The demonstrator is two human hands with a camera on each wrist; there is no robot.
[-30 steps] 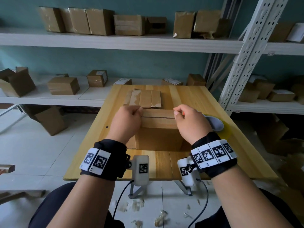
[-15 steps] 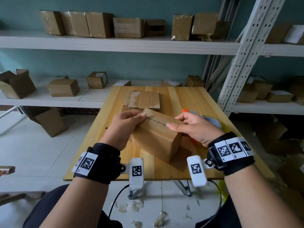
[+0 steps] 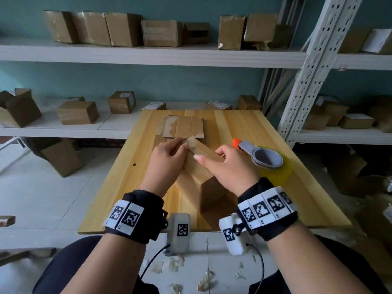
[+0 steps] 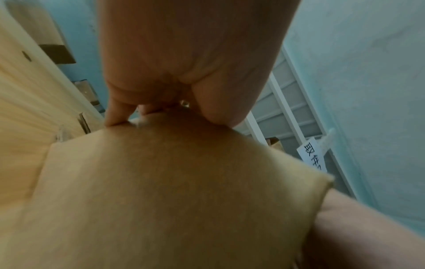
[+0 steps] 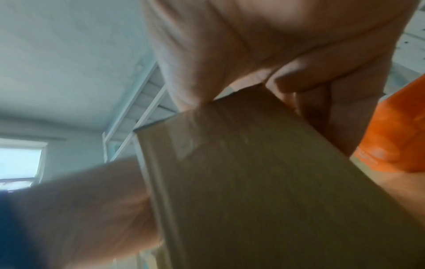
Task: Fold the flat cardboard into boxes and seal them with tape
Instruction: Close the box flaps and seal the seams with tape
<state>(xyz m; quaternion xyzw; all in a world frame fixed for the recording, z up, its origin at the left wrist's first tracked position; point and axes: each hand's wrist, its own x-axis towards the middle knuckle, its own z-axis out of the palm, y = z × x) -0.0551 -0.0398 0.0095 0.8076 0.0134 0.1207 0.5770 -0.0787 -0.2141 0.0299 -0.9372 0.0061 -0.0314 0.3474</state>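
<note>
box (image 3: pixel 198 164) – tilted on table (image 3: pixel 244 126), flaps shut | left hand (image 3: pixel 166 160) – curled, gripping far end | right hand (image 3: pixel 230 166) – curled, pinning flaps for taping | tape (image 3: pixel 266 159) – just right | flat cardboard (image 3: pixel 183 126) – behind

"取件" on a white sign (image 4: pixel 314 157), remainder cut off

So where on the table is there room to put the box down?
Bare wood shows on the table's left side, beside the left hand. The right is crowded by the tape dispenser, the back by flat cardboard.
</note>
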